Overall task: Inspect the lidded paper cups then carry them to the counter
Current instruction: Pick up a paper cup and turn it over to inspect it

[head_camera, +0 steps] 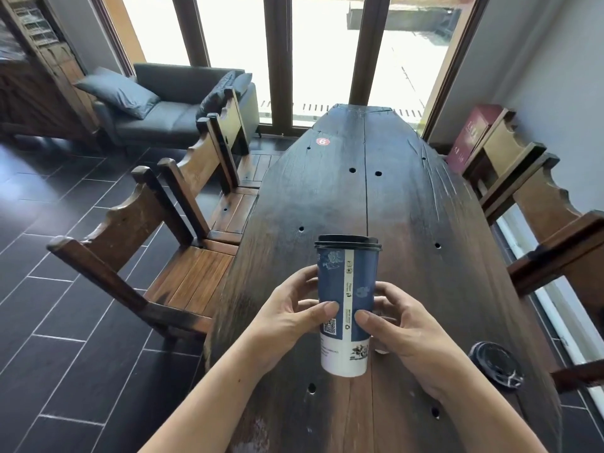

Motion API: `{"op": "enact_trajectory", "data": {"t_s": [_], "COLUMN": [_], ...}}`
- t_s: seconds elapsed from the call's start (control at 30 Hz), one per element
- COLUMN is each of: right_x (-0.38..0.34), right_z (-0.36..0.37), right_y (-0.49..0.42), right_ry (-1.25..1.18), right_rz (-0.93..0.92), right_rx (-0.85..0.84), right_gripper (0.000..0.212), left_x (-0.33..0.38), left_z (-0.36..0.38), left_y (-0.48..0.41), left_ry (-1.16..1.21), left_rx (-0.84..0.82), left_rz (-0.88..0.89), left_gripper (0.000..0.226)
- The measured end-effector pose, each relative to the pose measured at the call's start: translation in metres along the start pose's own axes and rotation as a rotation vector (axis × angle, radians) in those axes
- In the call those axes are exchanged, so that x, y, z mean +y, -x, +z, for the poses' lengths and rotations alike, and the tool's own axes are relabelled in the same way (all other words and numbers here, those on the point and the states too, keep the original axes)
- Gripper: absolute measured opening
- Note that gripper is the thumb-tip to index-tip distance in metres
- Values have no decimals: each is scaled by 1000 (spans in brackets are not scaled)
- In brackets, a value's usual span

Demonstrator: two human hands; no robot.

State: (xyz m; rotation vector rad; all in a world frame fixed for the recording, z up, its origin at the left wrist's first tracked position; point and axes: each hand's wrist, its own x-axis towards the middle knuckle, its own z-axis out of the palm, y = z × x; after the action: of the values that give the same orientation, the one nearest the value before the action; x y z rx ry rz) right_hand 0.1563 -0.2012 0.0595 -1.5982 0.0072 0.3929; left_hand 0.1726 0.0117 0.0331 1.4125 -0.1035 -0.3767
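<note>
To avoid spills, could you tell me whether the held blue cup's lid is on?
On: the black lid caps the blue cup, held upright by the left hand and right hand.

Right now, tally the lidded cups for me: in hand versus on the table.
In hand: 1, blue-and-white cup held by left hand and right hand.
On the table: 1, cup at the right edge, only its black lid showing.
Total: 2

Backlit by blown-out windows (327, 44), wide-angle edge distortion
</note>
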Motion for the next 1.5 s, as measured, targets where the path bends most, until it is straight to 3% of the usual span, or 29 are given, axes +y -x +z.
{"op": "enact_trajectory", "data": {"t_s": [0.17, 0.3, 0.57, 0.7, 0.97, 1.5], "right_x": [14, 34, 107, 145, 189, 230], "right_z": [5, 13, 36, 41, 52, 56], "right_y": [-21, -57, -148, -192, -244, -253], "right_ry": [-21, 137, 633, 688, 701, 745], "right_rz": [54, 79, 69, 54, -4, -34], "right_rx": [-13, -40, -54, -63, 7, 69], "right_gripper": [48, 41, 45, 51, 66, 62], "left_x": [-9, -27, -103, -131, -170, -200], "left_z": [-21, -52, -115, -144, -179, -181], "left_y": [-10, -27, -84, -117, -154, -157], "left_ry": [-139, -267, -586, -760, -807, -830], "left_rx": [1, 9, 20, -22, 8, -2], "left_rz": [-53, -106, -167, -109, -24, -49], "left_gripper": [73, 56, 50, 55, 67, 67]}}
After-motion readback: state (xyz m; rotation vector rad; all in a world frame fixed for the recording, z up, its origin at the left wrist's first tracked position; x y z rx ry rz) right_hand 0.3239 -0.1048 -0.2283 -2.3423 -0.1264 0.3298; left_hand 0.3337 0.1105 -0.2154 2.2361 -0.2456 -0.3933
